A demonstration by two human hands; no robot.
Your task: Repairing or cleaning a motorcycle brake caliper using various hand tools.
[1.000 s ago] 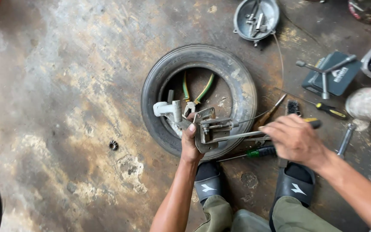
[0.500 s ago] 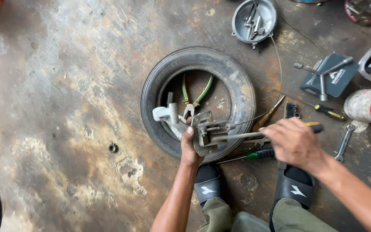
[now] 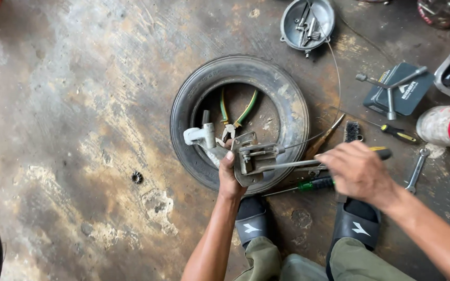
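A black rubber tyre (image 3: 287,96) lies flat on the stained concrete floor. On its near rim rests a grey metal brake assembly (image 3: 251,156) with a lever arm. My left hand (image 3: 229,177) grips this assembly from below, thumb up against it. My right hand (image 3: 358,170) is closed around a long tool with a black handle (image 3: 384,153), whose metal shaft (image 3: 287,165) reaches left into the assembly. Green-handled pliers (image 3: 235,117) lie inside the tyre's opening. A thin cable (image 3: 334,78) runs from the assembly up toward the back.
A round metal dish (image 3: 287,26) with small parts sits beyond the tyre. To the right lie a cross wrench (image 3: 389,86) on a dark case, screwdrivers (image 3: 399,134), a spanner (image 3: 416,169), a wire brush (image 3: 351,131) and a red-capped can (image 3: 446,126). My sandalled feet (image 3: 358,229) are near.
My right hand and its tool have shifted slightly; the view has drifted a little. The left hand keeps its grip on the assembly.
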